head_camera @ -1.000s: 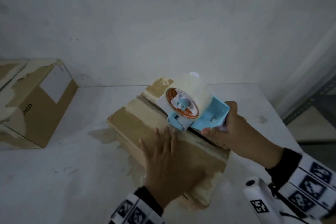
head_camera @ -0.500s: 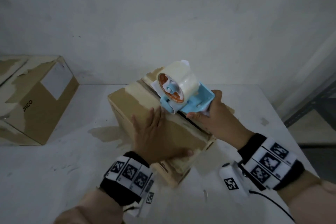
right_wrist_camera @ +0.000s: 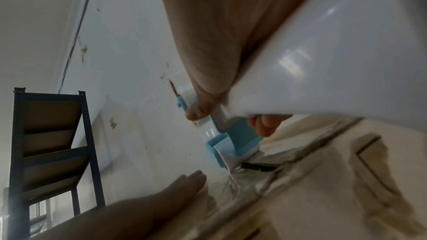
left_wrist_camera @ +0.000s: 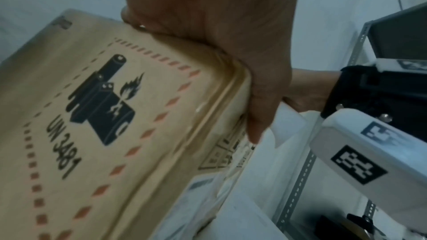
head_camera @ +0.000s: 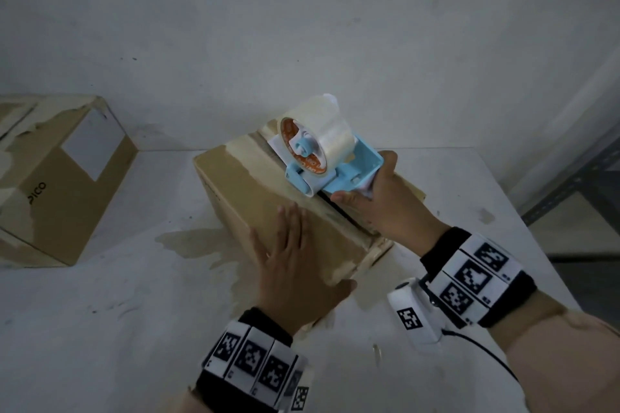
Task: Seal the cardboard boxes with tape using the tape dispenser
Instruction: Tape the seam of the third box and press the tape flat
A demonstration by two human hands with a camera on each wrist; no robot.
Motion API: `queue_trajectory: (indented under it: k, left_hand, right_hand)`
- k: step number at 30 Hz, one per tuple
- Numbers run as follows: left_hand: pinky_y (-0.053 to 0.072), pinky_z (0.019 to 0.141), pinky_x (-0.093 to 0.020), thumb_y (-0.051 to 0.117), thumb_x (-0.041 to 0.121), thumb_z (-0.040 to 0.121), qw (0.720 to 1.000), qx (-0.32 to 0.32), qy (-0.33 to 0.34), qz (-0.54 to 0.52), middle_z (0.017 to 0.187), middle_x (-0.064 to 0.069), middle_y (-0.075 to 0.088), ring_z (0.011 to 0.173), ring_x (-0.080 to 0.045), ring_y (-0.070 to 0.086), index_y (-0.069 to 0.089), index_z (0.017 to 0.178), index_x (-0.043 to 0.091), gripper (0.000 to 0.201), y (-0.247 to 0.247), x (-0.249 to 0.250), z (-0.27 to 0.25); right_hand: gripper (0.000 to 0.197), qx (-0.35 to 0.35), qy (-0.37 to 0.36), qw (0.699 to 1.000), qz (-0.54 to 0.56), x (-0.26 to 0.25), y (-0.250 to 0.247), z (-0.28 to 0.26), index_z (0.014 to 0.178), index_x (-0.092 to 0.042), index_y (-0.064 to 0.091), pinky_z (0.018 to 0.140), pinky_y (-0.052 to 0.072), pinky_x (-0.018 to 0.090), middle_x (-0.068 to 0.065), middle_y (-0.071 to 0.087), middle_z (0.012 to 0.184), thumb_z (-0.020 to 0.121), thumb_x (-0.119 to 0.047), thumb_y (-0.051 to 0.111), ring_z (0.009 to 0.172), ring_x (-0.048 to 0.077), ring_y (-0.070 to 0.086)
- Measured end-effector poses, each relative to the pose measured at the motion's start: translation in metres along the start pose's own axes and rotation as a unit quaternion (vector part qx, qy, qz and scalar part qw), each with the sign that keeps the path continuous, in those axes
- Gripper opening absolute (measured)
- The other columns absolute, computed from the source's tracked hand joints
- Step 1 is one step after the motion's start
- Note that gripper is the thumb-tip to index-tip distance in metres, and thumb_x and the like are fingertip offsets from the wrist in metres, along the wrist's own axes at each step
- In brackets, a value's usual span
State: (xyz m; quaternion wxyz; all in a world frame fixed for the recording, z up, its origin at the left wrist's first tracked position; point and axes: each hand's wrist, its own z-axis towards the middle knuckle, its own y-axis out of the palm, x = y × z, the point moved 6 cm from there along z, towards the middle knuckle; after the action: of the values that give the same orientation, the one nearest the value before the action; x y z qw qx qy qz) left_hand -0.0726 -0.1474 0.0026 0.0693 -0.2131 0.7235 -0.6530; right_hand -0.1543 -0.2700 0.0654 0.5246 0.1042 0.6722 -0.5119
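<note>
A brown cardboard box (head_camera: 245,191) sits on the white table, its top seam running away from me. My right hand (head_camera: 379,208) grips the handle of a light-blue tape dispenser (head_camera: 335,171) carrying a roll of clear tape (head_camera: 322,137); its roller end rests on the seam near the middle of the box top. In the right wrist view the dispenser's front (right_wrist_camera: 228,154) touches the dark seam gap (right_wrist_camera: 261,167). My left hand (head_camera: 295,265) lies flat on the near part of the box top, thumb over the near corner. The left wrist view shows the box's printed side (left_wrist_camera: 92,116).
A second cardboard box (head_camera: 57,184) with a white label stands at the far left of the table (head_camera: 100,312). A wall rises behind. Metal shelving (right_wrist_camera: 50,143) stands to the right, beyond the table edge. A stain marks the table beside the box.
The dispenser has travelled along the seam away from me towards the far end of the box. The left hand stayed flat on the top, and the view pulled back.
</note>
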Motion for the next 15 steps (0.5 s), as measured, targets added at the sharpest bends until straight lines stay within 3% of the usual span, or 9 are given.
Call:
queue_trajectory:
  k: [5, 8, 12, 14, 15]
  left_hand:
    - [-0.009, 0.111, -0.058, 0.001, 0.085, 0.048, 1.0, 0.019, -0.003, 0.012, 0.157, -0.006, -0.011, 0.145, -0.022, -0.013, -0.008, 0.147, 0.008, 0.126, 0.0, -0.006, 0.014]
    - [-0.005, 0.111, -0.06, 0.004, 0.085, 0.051, 0.999, 0.033, 0.001, 0.002, 0.158, -0.006, -0.007, 0.145, -0.021, -0.008, -0.004, 0.148, 0.008, 0.124, 0.001, -0.01, 0.018]
    - [0.006, 0.109, -0.064, 0.015, 0.085, 0.055, 0.999, 0.045, 0.012, 0.015, 0.157, -0.009, 0.011, 0.145, -0.026, 0.007, 0.014, 0.147, 0.004, 0.122, 0.004, -0.01, 0.02]
    - [0.013, 0.105, -0.067, 0.022, 0.085, 0.058, 0.998, 0.059, 0.017, 0.009, 0.154, -0.013, 0.022, 0.143, -0.03, 0.018, 0.024, 0.144, 0.002, 0.119, 0.002, -0.009, 0.02]
    - [0.01, 0.107, -0.067, 0.021, 0.085, 0.057, 0.999, 0.05, 0.017, 0.008, 0.155, -0.012, 0.017, 0.144, -0.03, 0.013, 0.02, 0.146, 0.003, 0.12, 0.002, -0.008, 0.02]
  right_hand:
    - [0.075, -0.004, 0.001, 1.0, -0.023, -0.004, 0.002, 0.006, 0.121, -0.007, 0.02, 0.083, 0.052, 0.045, 0.003, 0.055, 0.106, 0.075, -0.039, 0.07, 0.097, 0.024, 0.061]
    - [0.073, 0.006, 0.016, 1.0, -0.006, 0.0, -0.005, 0.001, 0.12, -0.008, 0.02, 0.077, 0.053, 0.035, 0.003, 0.056, 0.108, 0.076, -0.037, 0.07, 0.094, 0.019, 0.061]
    - [0.067, 0.013, 0.04, 0.999, 0.028, 0.017, -0.021, -0.037, 0.11, -0.02, 0.02, 0.058, 0.046, 0.012, -0.012, 0.052, 0.096, 0.071, -0.036, 0.071, 0.077, 0.001, 0.058]
    - [0.073, 0.026, 0.051, 0.998, 0.038, 0.026, -0.032, -0.063, 0.107, -0.021, 0.021, 0.054, 0.048, 0.014, -0.014, 0.051, 0.091, 0.06, -0.048, 0.069, 0.072, 0.003, 0.058]
    - [0.078, 0.038, 0.056, 0.997, 0.039, 0.03, -0.038, -0.076, 0.107, -0.022, 0.022, 0.057, 0.051, 0.02, -0.014, 0.052, 0.091, 0.053, -0.055, 0.067, 0.073, 0.005, 0.06]
